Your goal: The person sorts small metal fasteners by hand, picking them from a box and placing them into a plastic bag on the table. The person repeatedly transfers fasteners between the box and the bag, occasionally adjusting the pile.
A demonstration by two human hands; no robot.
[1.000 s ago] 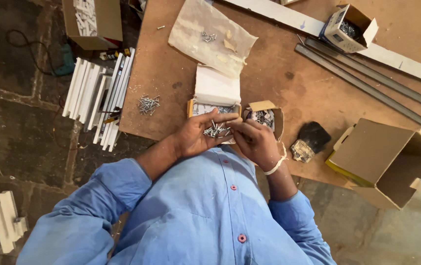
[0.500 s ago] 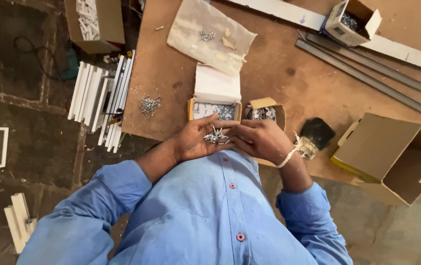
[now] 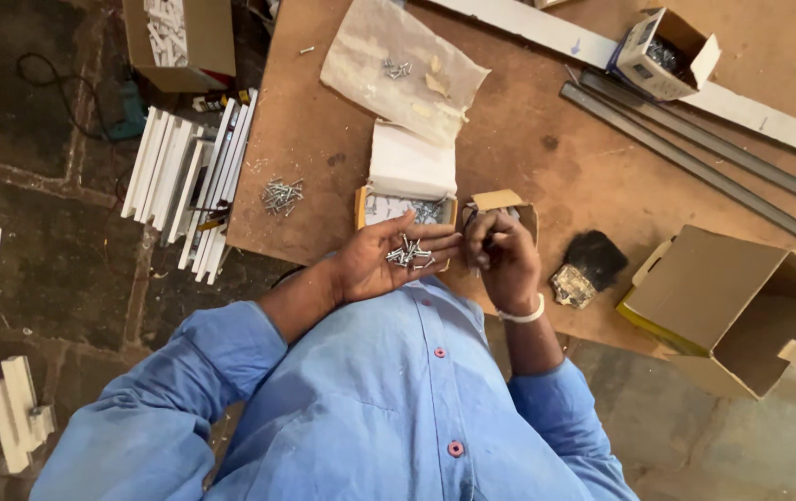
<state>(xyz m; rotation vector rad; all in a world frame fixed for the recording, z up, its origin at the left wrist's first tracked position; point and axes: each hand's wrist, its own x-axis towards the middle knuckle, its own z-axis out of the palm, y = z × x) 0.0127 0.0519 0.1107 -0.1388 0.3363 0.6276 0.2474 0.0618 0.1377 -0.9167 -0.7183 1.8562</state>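
Observation:
My left hand (image 3: 384, 263) lies palm up at the near edge of the wooden table (image 3: 546, 148), cupping a small heap of silver screws (image 3: 409, 253). Just behind its fingers sits a small yellow-edged box of screws (image 3: 404, 206) with its white lid flipped back. My right hand (image 3: 507, 263) is curled, fingertips at a second small open cardboard box (image 3: 507, 206); whether it pinches anything is hidden. A white band circles the right wrist.
A loose pile of screws (image 3: 282, 195) lies near the table's left edge. A paper sheet (image 3: 404, 67) holds a few more. A large open carton (image 3: 737, 306) overhangs at right; a black lump (image 3: 595, 260), grey bars (image 3: 695, 158), white strips (image 3: 189, 186) on the floor.
My left hand has opened flat, showing the screws on its palm. My right hand has drawn away from it toward the right-hand small box.

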